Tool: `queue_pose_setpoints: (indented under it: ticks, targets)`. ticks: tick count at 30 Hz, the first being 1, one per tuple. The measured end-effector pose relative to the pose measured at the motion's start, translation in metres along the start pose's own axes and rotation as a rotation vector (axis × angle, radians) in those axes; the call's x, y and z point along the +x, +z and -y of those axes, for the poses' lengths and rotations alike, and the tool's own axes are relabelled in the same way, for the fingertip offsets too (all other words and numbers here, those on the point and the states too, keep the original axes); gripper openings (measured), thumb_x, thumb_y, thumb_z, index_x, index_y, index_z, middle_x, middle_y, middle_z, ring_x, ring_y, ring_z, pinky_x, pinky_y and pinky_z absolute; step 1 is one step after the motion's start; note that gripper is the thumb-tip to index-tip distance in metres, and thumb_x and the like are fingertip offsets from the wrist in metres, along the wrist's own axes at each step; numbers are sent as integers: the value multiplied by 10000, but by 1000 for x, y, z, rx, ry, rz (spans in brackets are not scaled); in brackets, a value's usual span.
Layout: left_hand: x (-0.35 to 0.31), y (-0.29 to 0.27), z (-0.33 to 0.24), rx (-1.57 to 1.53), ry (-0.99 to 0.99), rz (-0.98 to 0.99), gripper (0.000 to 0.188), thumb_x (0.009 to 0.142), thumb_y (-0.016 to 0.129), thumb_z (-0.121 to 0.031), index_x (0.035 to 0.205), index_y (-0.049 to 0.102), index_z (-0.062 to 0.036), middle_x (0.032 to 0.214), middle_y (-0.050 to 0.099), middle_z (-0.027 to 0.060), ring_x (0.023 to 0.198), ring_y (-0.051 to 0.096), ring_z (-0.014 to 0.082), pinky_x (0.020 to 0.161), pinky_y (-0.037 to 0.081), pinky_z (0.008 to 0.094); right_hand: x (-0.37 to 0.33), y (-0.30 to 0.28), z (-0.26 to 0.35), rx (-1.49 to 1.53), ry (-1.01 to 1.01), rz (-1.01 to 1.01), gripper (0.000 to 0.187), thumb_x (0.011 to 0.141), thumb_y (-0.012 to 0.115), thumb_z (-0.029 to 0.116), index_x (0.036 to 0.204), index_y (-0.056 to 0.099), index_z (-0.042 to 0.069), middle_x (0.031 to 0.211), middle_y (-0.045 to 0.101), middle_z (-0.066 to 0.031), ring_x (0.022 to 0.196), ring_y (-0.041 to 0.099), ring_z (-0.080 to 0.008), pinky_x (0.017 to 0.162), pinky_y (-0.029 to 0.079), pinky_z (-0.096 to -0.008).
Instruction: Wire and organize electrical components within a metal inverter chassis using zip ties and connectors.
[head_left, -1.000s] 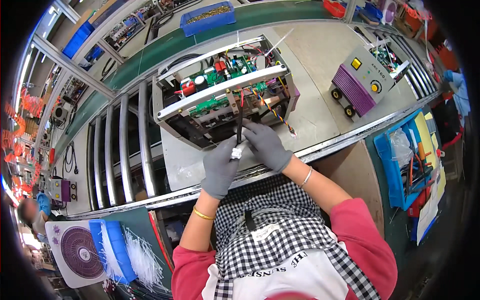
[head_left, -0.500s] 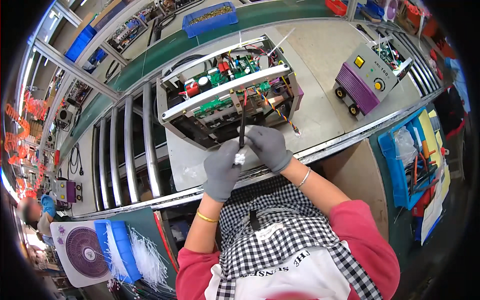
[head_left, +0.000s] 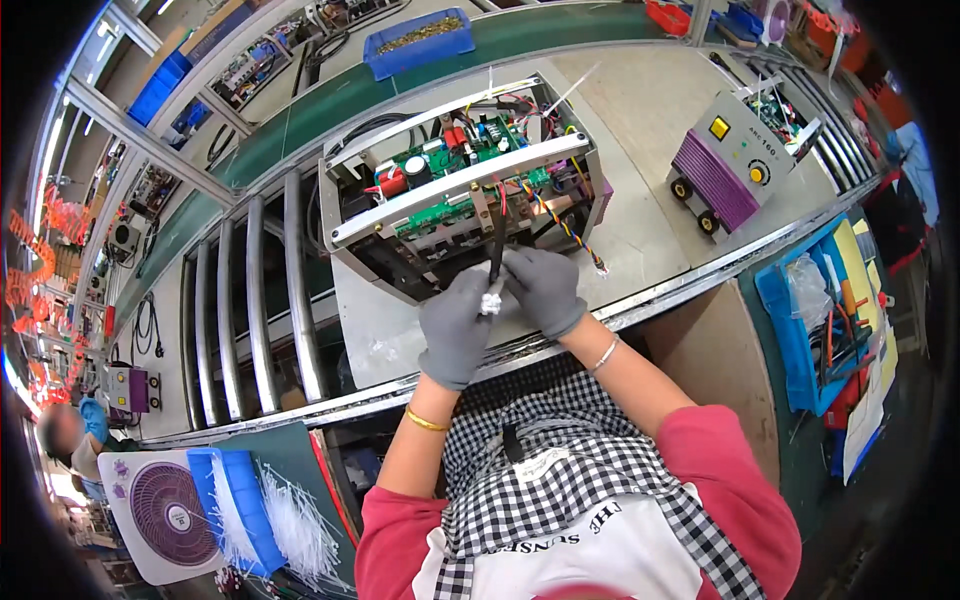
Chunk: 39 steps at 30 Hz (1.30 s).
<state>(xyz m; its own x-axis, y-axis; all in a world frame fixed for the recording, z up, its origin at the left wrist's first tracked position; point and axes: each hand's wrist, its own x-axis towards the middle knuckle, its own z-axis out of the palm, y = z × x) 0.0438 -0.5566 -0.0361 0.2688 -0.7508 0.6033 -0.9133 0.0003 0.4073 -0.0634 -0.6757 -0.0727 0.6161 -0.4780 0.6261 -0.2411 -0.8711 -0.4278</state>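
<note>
My gloved left hand (head_left: 455, 328) is closed around the lower end of a black-sleeved cable (head_left: 497, 245), with a white connector (head_left: 490, 304) sticking out by its fingers. My gloved right hand (head_left: 547, 292) pinches the same cable from the other side, its fingertips close to the left hand's. The cable runs up into an open machine chassis (head_left: 455, 195) with a bare metal frame. Inside sits a green circuit board (head_left: 465, 160) carrying red and white parts. A twisted multicoloured wire bundle (head_left: 570, 235) hangs out of the chassis, right of my hands.
A grey and purple machine (head_left: 735, 160) stands at the right on the bench (head_left: 640, 130). Metal rollers (head_left: 262, 300) lie to the left. A blue tool tray (head_left: 800, 330) is at the right, and a blue bin of white cable ties (head_left: 235, 510) beside a fan (head_left: 172, 505) at lower left.
My left hand has shifted slightly right and up with the white connector, which now shows more clearly. The chassis has moved a little right. My right hand has barely moved.
</note>
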Motion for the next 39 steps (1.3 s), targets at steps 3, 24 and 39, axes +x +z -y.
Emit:
queue_pose_setpoints:
  ticks: [3, 24, 39]
  targets:
    - [2, 4, 9, 32, 1, -24, 240, 830, 706, -55, 1066, 661, -74, 924, 688, 118, 719, 653, 315, 630, 514, 345, 6, 5, -1, -5, 81, 25, 292, 824, 699, 139, 1114, 685, 170, 859, 686, -59, 740, 673, -237, 625, 522, -342]
    - [-3, 9, 11, 12, -28, -160, 234, 811, 735, -21, 1042, 717, -55, 897, 726, 119, 763, 708, 290, 657, 543, 330, 1, -12, 7, 928, 732, 326, 276, 981, 577, 259, 1053, 662, 7, 766, 637, -24, 609, 599, -88, 554, 478, -259]
    - [-8, 23, 20, -26, 49, -191, 293, 685, 683, -47, 963, 680, -142, 859, 674, 75, 643, 630, 313, 550, 483, 368, 4, 5, -4, 1343, 795, 392, 313, 983, 567, 338, 971, 679, 46, 718, 610, 20, 549, 535, -49, 469, 407, -199]
